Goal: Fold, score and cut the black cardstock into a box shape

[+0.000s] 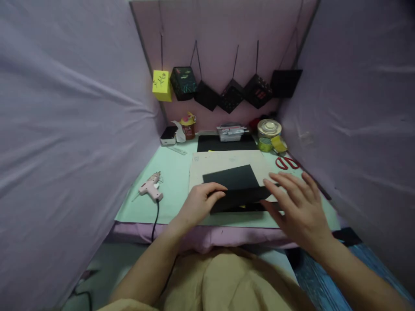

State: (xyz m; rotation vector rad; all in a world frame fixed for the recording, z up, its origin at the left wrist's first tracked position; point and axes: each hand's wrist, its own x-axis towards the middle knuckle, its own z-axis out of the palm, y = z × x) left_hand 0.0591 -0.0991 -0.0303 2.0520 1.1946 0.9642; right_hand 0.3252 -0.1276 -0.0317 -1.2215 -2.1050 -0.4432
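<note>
1. Black card [240, 196]: bends along a crease, over the front half of the pale green table [173, 170].
2. Pale board [223, 159]: lies on the table, partly hidden behind the card.
3. Right grip [296, 207]: spreads wide around the card's right end, thumb below the forefinger; firmness of contact unclear.
4. Left grip [198, 201]: pinches the card's left part narrowly between thumb and forefinger.
5. Pink glue gun [151, 188]: rests on the table's left side, with a black cord [157, 215] trailing over the front edge.
6. Red-handled scissors [287, 162]: lie beyond the right grip, near the table's right edge.
</note>
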